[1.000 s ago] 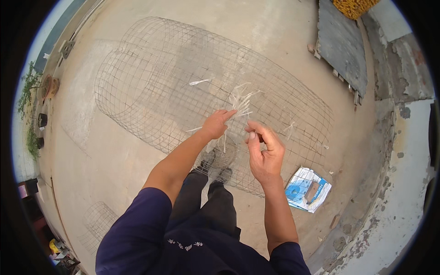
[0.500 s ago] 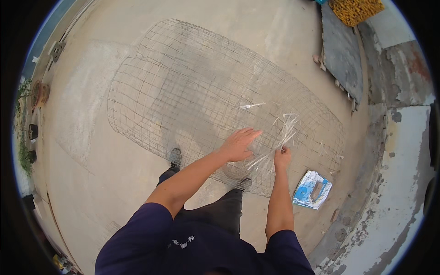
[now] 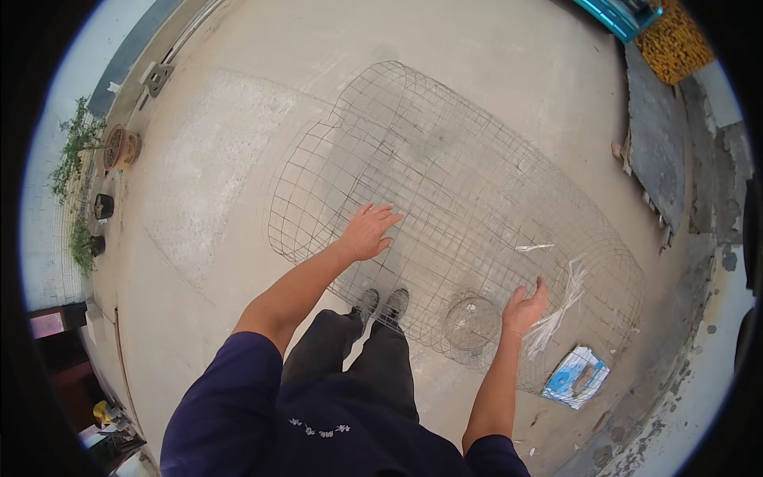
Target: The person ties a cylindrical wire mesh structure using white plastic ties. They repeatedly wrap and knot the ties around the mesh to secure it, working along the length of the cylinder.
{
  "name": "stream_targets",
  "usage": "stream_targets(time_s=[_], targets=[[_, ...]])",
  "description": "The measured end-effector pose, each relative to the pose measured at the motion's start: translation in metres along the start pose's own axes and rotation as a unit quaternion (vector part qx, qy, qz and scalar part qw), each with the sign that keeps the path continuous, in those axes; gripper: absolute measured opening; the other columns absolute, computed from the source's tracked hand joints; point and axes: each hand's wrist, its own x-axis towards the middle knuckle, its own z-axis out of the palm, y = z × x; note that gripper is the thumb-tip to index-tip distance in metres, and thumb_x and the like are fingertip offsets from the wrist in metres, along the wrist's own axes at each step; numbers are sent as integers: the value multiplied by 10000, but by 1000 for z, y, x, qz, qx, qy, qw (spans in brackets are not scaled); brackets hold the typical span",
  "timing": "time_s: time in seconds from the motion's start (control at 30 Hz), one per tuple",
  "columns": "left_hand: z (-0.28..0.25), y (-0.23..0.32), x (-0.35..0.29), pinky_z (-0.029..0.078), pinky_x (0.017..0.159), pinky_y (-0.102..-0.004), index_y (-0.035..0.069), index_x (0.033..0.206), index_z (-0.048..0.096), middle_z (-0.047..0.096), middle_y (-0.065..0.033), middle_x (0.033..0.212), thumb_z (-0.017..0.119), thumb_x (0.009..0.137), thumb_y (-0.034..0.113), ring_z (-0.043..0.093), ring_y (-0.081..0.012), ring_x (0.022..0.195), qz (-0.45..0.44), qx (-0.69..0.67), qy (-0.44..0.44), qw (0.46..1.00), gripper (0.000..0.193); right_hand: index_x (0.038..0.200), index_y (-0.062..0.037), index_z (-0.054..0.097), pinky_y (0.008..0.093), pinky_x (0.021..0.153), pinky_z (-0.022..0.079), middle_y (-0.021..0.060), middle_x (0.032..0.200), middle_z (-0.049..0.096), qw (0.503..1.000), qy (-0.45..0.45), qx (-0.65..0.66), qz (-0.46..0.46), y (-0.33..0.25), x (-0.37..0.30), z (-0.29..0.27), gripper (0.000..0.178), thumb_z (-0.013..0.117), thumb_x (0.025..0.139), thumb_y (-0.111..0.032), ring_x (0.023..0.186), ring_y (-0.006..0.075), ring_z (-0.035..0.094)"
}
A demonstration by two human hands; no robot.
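A long cage of thin wire mesh (image 3: 445, 179) lies slantwise before me, its right end nearest the wall. My left hand (image 3: 371, 231) is over its left part, fingers spread and nothing in them. Over the right part is my right hand (image 3: 525, 308), open with the thumb up. Just right of that hand, a bundle of white plastic strips (image 3: 566, 302) rests on the mesh. One more small white strip (image 3: 534, 247) lies farther away. A round wire-mesh ring (image 3: 472, 323) shows at the cage's near side, left of my right wrist.
A blue and white folded sack (image 3: 576, 376) lies by the cage's near right end. My shoes (image 3: 392, 306) stand at its near edge. Potted plants (image 3: 119, 149) line the left wall. A grey sheet (image 3: 657, 143) and a heap of yellow corn cobs (image 3: 675, 44) are at far right.
My right hand has let go of the white strips and opened. My left hand has moved left over the mesh. My feet have come together, and the whole view has shifted.
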Motion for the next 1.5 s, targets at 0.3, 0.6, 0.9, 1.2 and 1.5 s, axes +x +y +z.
stream_targets(time_s=[0.3, 0.6, 0.9, 1.2, 1.5], targets=[[-70, -93, 46, 408, 1111, -495, 104, 1461, 518, 645, -134, 1298, 728, 897, 165, 591, -331, 1230, -108, -201, 171, 958, 605, 1363, -18, 589, 462, 1002, 486, 177, 1228, 677, 957, -173, 212, -93, -265, -41, 149, 528, 740, 876, -159, 1152, 393, 612], [-63, -328, 111, 548, 885, -377, -6, 1470, 473, 707, -129, 1010, 708, 981, 246, 676, -210, 961, -313, -379, 71, 868, 598, 1372, -33, 578, 482, 1006, 443, 168, 1250, 657, 976, -218, 2, -15, -313, -6, 186, 654, 818, 806, -256, 1170, 353, 567], [-102, -318, 93, 497, 742, -245, 62, 1210, 605, 688, -23, 957, 633, 1042, 145, 602, -78, 811, -300, -577, 7, 759, 190, 1378, 4, 568, 501, 1025, 457, 211, 1307, 643, 978, -152, 140, 9, -489, -6, 239, 634, 790, 847, -262, 1146, 369, 631], [-87, -373, 32, 483, 852, -289, 39, 1145, 655, 647, -13, 992, 673, 1030, 249, 577, -101, 948, -187, -553, -99, 806, 240, 1256, -55, 647, 405, 906, 401, 144, 890, 766, 902, -405, -108, 105, -551, 16, 274, 646, 676, 907, -598, 871, 288, 714], [-116, -439, 214, 475, 1036, -413, 46, 1416, 557, 677, -113, 1262, 547, 1064, 513, 613, -221, 1221, -293, -558, -156, 761, 585, 1012, -59, 629, 423, 994, 402, -15, 664, 618, 949, -238, 25, 207, -559, -30, 263, 569, 903, 750, -484, 706, 206, 610]])
